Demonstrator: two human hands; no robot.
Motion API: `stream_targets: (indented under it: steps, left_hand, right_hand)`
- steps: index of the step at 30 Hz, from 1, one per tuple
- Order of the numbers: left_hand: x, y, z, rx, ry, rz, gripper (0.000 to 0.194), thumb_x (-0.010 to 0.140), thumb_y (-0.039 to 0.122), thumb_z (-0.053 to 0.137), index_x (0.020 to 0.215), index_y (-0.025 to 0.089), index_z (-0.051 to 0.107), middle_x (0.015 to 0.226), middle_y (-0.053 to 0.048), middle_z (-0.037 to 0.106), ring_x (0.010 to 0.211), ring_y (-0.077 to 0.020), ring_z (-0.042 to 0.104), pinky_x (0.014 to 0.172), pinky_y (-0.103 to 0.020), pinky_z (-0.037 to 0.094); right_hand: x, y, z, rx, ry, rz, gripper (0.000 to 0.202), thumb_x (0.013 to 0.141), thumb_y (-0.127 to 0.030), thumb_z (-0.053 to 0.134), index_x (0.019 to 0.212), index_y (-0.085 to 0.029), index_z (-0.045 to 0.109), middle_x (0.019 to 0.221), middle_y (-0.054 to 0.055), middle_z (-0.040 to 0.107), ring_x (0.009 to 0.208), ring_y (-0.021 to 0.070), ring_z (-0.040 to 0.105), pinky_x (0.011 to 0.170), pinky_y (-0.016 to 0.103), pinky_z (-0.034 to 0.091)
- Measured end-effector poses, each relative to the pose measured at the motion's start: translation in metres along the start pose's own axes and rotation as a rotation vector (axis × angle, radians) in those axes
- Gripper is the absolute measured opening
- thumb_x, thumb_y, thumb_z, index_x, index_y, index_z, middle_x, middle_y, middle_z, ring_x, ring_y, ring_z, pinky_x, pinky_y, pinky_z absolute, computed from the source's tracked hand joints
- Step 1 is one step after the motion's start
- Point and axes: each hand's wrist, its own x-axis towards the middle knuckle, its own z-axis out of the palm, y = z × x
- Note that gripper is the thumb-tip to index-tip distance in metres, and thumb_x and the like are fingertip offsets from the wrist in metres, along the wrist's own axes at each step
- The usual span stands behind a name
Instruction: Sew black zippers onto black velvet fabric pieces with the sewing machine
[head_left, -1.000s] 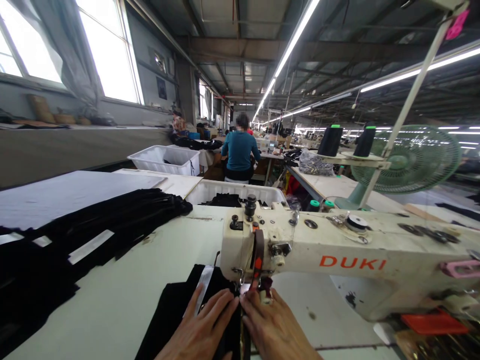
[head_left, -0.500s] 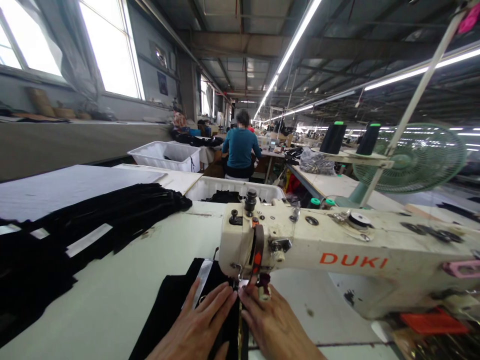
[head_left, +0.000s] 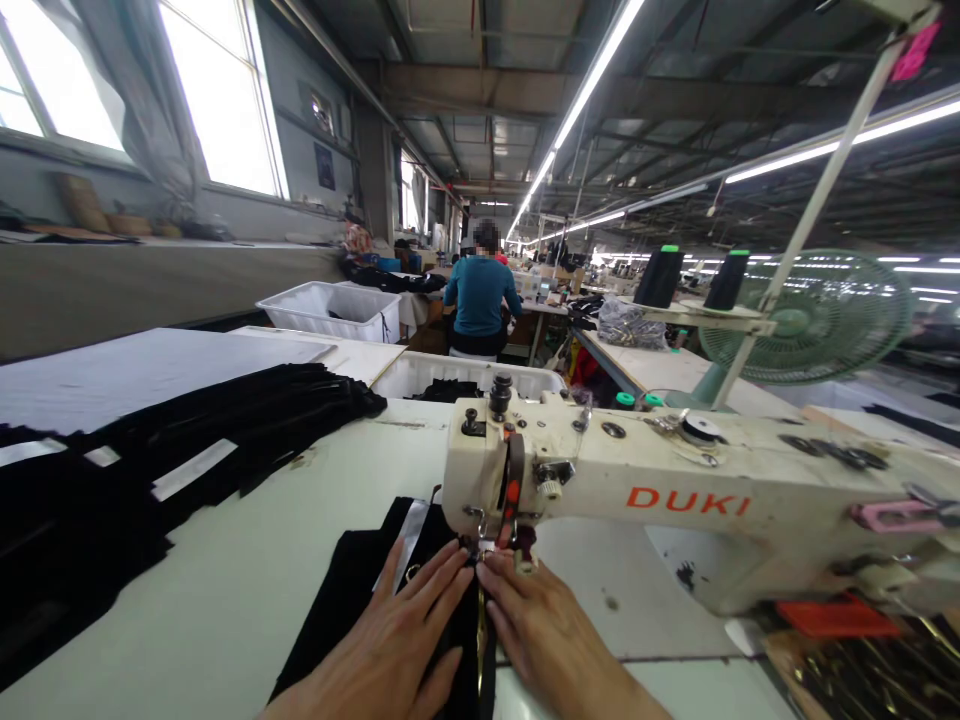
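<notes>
Black fabric [head_left: 337, 590] with a pale strip [head_left: 411, 532] and a gold-coloured zipper [head_left: 481, 640] lies under the head of a white sewing machine [head_left: 675, 480] marked DUKI. My left hand [head_left: 401, 625] rests flat on the fabric left of the zipper, its fingers spread and their tips just before the needle area. On the zipper's right side, my right hand [head_left: 536, 620] presses down with fingers extended, its fingertips close to the presser foot. The tips of both hands nearly meet. A small ring shows beside my left index finger.
Stacked black fabric pieces [head_left: 247, 430] cover the left of the table. White bins [head_left: 330, 310] stand beyond. A person in a teal top [head_left: 480, 295] sits ahead, back turned. Thread cones [head_left: 660, 277] and a green fan [head_left: 806, 318] are at the right.
The machine and right-hand items appear slightly further left and higher in view. Both hands and the fabric appear a little higher, the hands still pressing beside the zipper.
</notes>
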Motion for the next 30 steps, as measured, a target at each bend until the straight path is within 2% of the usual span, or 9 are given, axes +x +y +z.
stream_targets:
  steps: [5,9,11,13,17,19,24,27,30]
  left_hand:
    - [-0.034,0.026,-0.003,0.051,0.041,0.084,0.063,0.1,0.036,0.051,0.155,0.013,0.031,0.157,-0.014,0.034,0.145,-0.0311,0.032,0.116,-0.061,0.016]
    - [-0.07,0.055,-0.002,0.192,0.208,0.219,0.048,0.097,0.01,0.047,0.144,0.017,0.05,0.148,-0.007,0.052,0.141,-0.0215,0.042,0.12,-0.048,0.003]
    - [-0.081,0.058,-0.007,0.074,0.213,0.201,0.048,0.095,0.005,0.043,0.141,0.017,0.055,0.145,-0.005,0.056,0.138,-0.0208,0.046,0.121,-0.044,0.013]
    - [-0.087,0.052,-0.017,-0.162,0.212,0.062,0.044,0.097,0.011,0.041,0.135,0.019,0.06,0.139,-0.002,0.062,0.13,-0.0197,0.056,0.116,-0.035,0.033]
    - [-0.086,0.031,-0.044,-0.51,0.266,-0.581,0.037,0.1,0.045,0.046,0.11,0.025,0.076,0.1,0.002,0.079,0.097,-0.025,0.075,0.081,-0.028,0.062]
    - [-0.08,0.026,-0.057,-0.596,0.262,-0.717,0.046,0.096,0.057,0.048,0.103,0.024,0.079,0.088,0.001,0.079,0.094,-0.0294,0.075,0.075,-0.03,0.063]
    - [-0.06,0.038,-0.076,-0.68,0.224,-0.563,0.044,0.097,0.054,0.048,0.12,0.026,0.073,0.104,0.001,0.078,0.091,-0.0242,0.074,0.089,-0.029,0.058]
    - [-0.056,0.043,-0.076,-0.675,0.189,-0.534,0.042,0.1,0.05,0.045,0.126,0.028,0.069,0.111,0.001,0.076,0.097,-0.0235,0.073,0.092,-0.031,0.057]
    - [-0.063,0.041,-0.065,-0.629,0.181,-0.486,0.038,0.103,0.045,0.043,0.13,0.031,0.066,0.122,0.002,0.073,0.111,-0.0229,0.069,0.099,-0.034,0.053]
  right_hand:
    - [-0.035,-0.033,-0.02,-0.015,0.002,0.041,0.055,0.087,-0.005,0.043,0.141,-0.014,0.05,0.144,0.01,0.054,0.132,0.0248,0.052,0.109,0.045,0.048]
    - [-0.081,-0.072,-0.011,-0.172,0.168,-0.158,0.044,0.096,-0.01,0.04,0.139,-0.008,0.052,0.14,0.009,0.059,0.132,0.0205,0.052,0.105,0.033,0.051]
    - [-0.091,-0.088,-0.002,-0.245,0.223,-0.177,0.04,0.099,-0.013,0.042,0.138,-0.007,0.053,0.138,0.008,0.061,0.131,0.0215,0.052,0.106,0.033,0.049]
    - [-0.092,-0.101,0.003,-0.215,0.258,-0.105,0.043,0.1,-0.017,0.044,0.139,-0.002,0.05,0.134,0.012,0.063,0.127,0.0244,0.056,0.105,0.036,0.05]
    - [-0.081,-0.113,-0.008,0.076,0.301,-0.014,0.039,0.101,-0.024,0.043,0.134,-0.008,0.056,0.116,0.015,0.07,0.105,0.0274,0.065,0.09,0.039,0.057]
    - [-0.079,-0.106,-0.024,0.338,0.249,0.025,0.035,0.103,-0.022,0.038,0.128,-0.016,0.061,0.107,0.011,0.071,0.098,0.024,0.066,0.084,0.035,0.058]
    - [-0.07,-0.037,-0.081,0.702,0.277,0.488,0.023,0.1,-0.038,0.057,0.101,-0.022,0.073,0.096,0.005,0.074,0.096,0.0228,0.069,0.082,0.029,0.054]
    - [-0.053,-0.003,-0.111,0.681,0.235,0.49,0.028,0.099,-0.042,0.057,0.095,-0.02,0.074,0.089,0.005,0.074,0.088,0.0237,0.069,0.078,0.031,0.053]
    - [-0.043,-0.013,-0.118,0.637,0.13,0.306,0.02,0.1,-0.035,0.058,0.101,-0.023,0.074,0.095,0.003,0.073,0.091,0.0206,0.066,0.081,0.03,0.05]
